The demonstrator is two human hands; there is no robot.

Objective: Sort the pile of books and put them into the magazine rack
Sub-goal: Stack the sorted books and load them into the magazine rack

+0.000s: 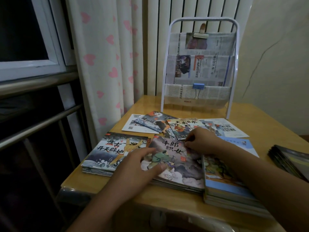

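Rack (199,91) stands upper centre, beyond both hands; right hand (200,141) pinches the grey book (175,158), left hand (143,163) flat on it.

Home: heart-print curtain (107,64), radiator (192,10).

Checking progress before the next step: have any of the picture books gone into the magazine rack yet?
None visibly. The magazine rack shows only newspaper lining held by clips; the picture books lie on the table.

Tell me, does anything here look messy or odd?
Yes. The books in front of the rack lie fanned out crookedly and overlapping, unlike the squared stacks nearer the person. The rack's pockets look like newspaper held by clips.
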